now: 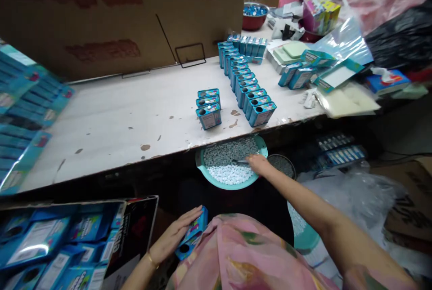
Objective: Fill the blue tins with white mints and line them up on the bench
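Pink flowery clothes are closest, where the left hand holds a shiny blue tin with bright print, its long side slanting up to the right, black round spot at the lower left. Next, the right hand grips a thin tool over the green tub of white and grey bits

Looks like a small packing workshop. Long white bench with worn spots is running across the room, rows of identical blue tins standing on it. Open carton at lower left is holding many more. Green basin of small white pellets is sitting just below the bench edge. Red bowl of small blue pieces, display trays, plastic bags are crowding the far right end. Big cardboard box is standing along the back.
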